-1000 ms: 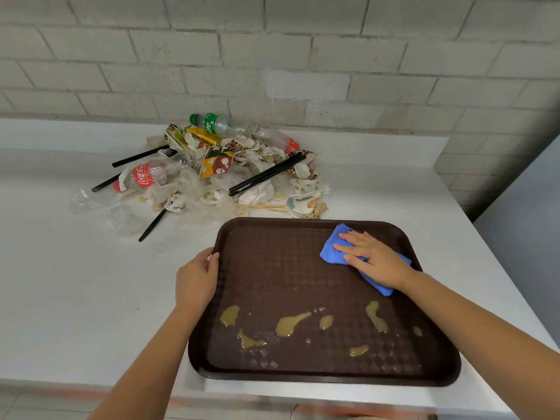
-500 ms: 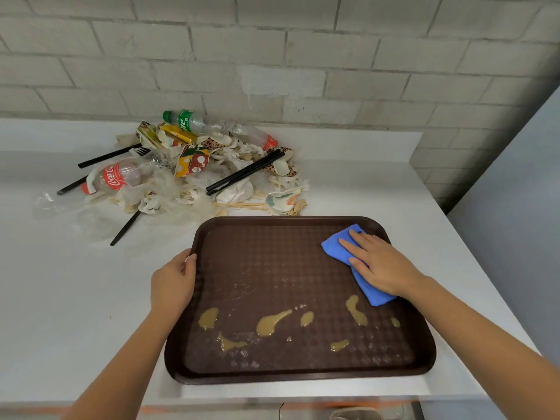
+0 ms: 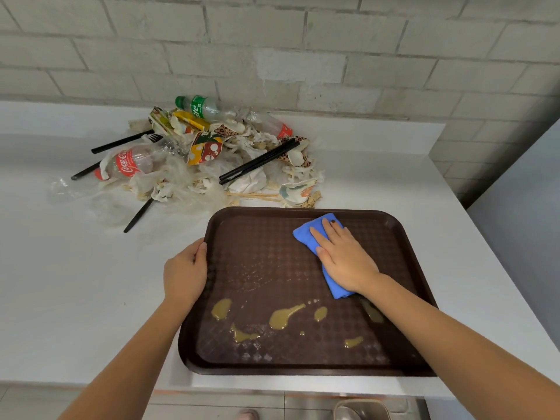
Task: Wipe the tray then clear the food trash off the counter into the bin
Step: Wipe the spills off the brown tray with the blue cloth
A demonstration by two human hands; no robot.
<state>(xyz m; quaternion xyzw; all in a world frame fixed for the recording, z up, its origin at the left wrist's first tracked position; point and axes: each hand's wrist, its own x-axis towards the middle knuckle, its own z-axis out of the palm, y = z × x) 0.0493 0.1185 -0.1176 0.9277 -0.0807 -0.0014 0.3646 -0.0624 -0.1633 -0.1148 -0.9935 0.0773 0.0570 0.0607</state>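
A dark brown tray lies on the white counter in front of me. Yellowish sauce smears spot its near half. My right hand presses flat on a folded blue cloth in the tray's far right part. My left hand grips the tray's left rim. A pile of food trash sits behind the tray: plastic bottles, wrappers, crumpled napkins, black cutlery and chopsticks.
A brick wall runs behind the counter. A grey panel stands at the right. Below the counter's front edge a metal rim shows, perhaps a bin. A foot is on the floor.
My right hand and the cloth slid down and right across the tray, then back up toward its far edge. The view shifted slightly. My left hand kept its hold on the rim.
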